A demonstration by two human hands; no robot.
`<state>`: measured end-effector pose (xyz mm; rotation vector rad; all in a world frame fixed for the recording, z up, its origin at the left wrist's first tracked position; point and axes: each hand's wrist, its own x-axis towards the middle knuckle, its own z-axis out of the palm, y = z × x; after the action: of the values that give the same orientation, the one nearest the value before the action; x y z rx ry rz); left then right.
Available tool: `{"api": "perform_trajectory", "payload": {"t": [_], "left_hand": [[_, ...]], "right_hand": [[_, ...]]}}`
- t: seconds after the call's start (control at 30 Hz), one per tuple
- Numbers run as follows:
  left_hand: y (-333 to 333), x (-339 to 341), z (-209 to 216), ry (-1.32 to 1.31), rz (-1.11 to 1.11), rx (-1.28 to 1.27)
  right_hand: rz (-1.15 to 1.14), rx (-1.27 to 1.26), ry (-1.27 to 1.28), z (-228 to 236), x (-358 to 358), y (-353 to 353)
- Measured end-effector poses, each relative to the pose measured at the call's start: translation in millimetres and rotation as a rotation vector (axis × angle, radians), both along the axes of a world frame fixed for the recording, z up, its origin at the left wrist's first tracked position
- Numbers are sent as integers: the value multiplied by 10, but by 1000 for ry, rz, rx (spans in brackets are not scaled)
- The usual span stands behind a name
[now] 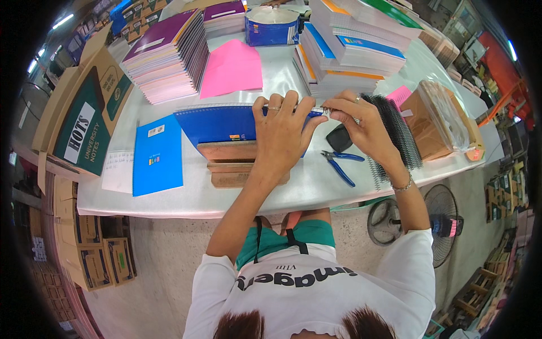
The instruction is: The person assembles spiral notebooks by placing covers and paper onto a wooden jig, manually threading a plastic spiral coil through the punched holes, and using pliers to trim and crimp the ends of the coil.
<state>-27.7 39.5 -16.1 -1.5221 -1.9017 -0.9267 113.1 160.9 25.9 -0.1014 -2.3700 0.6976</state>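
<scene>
At frame left, a light-blue notebook (pixel 158 155) lies seemingly finished. At centre, my left hand (pixel 285 127) curls over the dark-blue notebook (pixel 217 125), holding it; my right hand (pixel 361 124) pinches its wire coil (pixel 326 111), apparently unfinished. Right, loose coils (pixel 398 130) lie unthreaded.

Dark-blue notebook (pixel 219 125), lighter blue notebook (pixel 157 157) at left, brown stand (pixel 228 151), blue-handled pliers (pixel 342 173), black coils (pixel 393 133) at right, plain pink sheet (pixel 232 70) far, purple-topped stack (pixel 168 56) far left

The left hand (pixel 285 130) is held knuckles-up with fingers curled, while the right hand (pixel 361 125) is angled inward, thumb and fingertips pinched close.
</scene>
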Motion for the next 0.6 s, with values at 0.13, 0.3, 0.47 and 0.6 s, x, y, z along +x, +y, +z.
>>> {"api": "perform_trajectory", "payload": {"t": [0.13, 0.3, 0.47, 0.6], "left_hand": [[-24, 1, -8, -17, -7, -38], [-36, 6, 13, -18, -19, -26], [-22, -15, -26, -7, -31, 12], [-8, -19, -27, -14, -26, 3]], "right_hand": [[20, -196, -107, 23, 2, 13], [38, -131, -30, 28, 0, 38], [95, 83, 0, 118, -36, 103], [132, -19, -72, 99, -44, 147]]}}
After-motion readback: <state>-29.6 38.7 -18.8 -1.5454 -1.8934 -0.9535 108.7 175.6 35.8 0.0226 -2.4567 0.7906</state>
